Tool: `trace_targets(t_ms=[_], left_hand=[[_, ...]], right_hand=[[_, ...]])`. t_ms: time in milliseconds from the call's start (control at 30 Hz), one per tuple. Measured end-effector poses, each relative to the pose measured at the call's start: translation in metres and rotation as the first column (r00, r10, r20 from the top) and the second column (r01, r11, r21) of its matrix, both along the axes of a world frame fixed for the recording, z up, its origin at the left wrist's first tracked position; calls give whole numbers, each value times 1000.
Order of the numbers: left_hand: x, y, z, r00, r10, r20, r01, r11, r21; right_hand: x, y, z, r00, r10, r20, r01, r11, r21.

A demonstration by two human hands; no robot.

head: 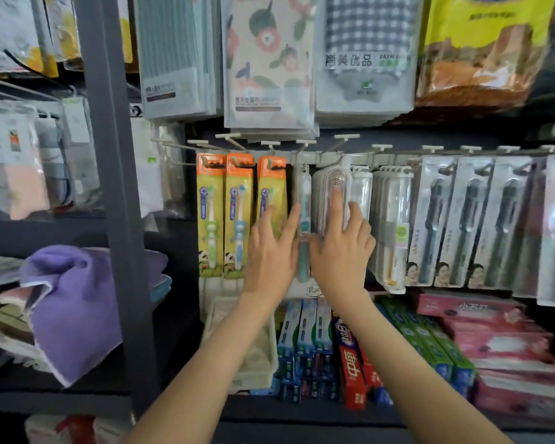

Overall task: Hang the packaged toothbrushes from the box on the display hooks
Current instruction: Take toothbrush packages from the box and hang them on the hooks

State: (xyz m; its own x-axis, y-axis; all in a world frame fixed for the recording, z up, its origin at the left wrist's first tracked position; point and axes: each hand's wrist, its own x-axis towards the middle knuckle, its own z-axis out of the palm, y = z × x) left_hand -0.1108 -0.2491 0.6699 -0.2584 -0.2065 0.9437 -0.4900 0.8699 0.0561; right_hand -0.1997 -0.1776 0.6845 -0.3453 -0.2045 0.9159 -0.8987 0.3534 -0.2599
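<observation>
Flatly, left hand (271, 248) and right hand (342, 248) press toothbrushes (303, 197).

Checkered towel pack (366, 33): 尚美优品; red toothpaste box (352, 370): 中华.

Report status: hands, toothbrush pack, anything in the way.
Left hand open, flat beside teal toothbrush pack. Right hand open, pressing clear toothbrush packs. Teal one hangs on hook; nothing blocking.
</observation>
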Motion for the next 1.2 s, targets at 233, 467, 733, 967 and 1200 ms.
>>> trace_targets(t_ms=[233, 467, 733, 967, 1200], left_hand=[[-34, 16, 7, 993, 61, 99, -72, 991, 113], [-39, 23, 9, 976, 96, 196, -115, 989, 91], [-55, 38, 22, 999, -6, 40, -3, 978, 211], [-80, 50, 42, 999, -27, 37, 9, 907, 421], [-76, 61, 11, 998, -68, 2, 60, 896, 439]], right_hand=[[-22, 2, -1, 977, 186, 108, -199, 973, 119], [-28, -5, -3, 974, 213, -72, -204, 972, 113], [-59, 14, -7, 956, 292, 40, -294, 954, 54], [-89, 19, -16, 956, 292, 9, -292, 954, 61], [-83, 28, -70, 829, 448, 334, -458, 887, -52]])
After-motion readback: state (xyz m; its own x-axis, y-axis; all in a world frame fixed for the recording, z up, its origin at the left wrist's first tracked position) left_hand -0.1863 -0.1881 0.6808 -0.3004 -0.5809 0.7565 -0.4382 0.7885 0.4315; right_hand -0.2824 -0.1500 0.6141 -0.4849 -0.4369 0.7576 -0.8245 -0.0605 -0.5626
